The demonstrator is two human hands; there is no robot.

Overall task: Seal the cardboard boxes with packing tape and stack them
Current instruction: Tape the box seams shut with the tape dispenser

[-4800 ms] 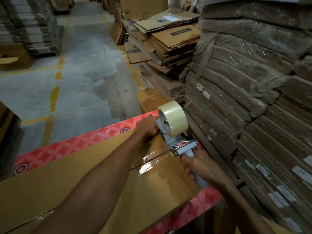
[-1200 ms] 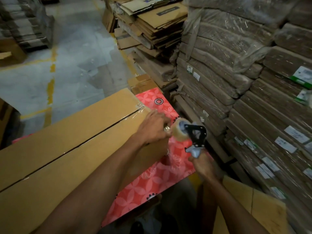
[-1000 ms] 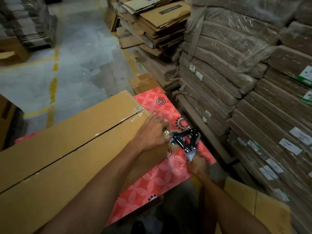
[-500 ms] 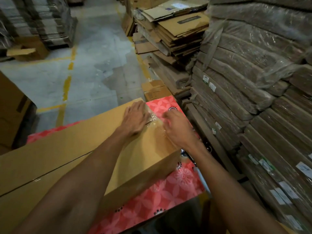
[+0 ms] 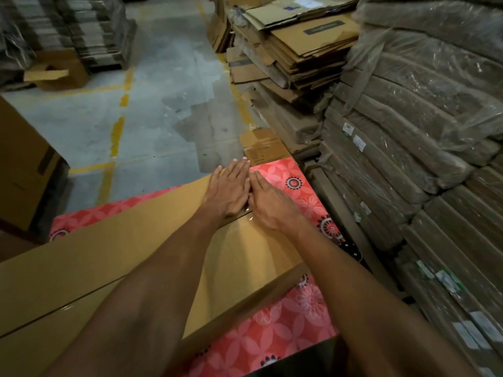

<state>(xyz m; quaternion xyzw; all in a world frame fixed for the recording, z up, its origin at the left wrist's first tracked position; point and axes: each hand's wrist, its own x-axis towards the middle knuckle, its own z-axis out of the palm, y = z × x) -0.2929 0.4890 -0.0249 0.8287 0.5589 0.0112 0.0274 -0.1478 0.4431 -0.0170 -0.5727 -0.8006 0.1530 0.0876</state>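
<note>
A long brown cardboard box point(image 5: 109, 257) lies flat on a table covered with a red flowered cloth point(image 5: 272, 327). Clear tape shines along its centre seam near the far end. My left hand point(image 5: 228, 190) lies flat, palm down, on the box's far end, left of the seam. My right hand point(image 5: 269, 204) lies flat beside it, right of the seam, fingers reaching over the box's end edge. Both hands hold nothing. The tape dispenser is out of sight; a dark shape point(image 5: 351, 248) by my right forearm may be part of it.
Plastic-wrapped bundles of flat cardboard point(image 5: 408, 159) rise close on the right. A pile of flattened boxes point(image 5: 299, 47) stands behind them. A small box point(image 5: 261, 148) sits on the concrete floor past the table. A large box point(image 5: 24, 164) stands at left.
My right hand held the tape dispenser a second ago and has let it go. Both hands have moved to the box's far end and now lie flatter, side by side.
</note>
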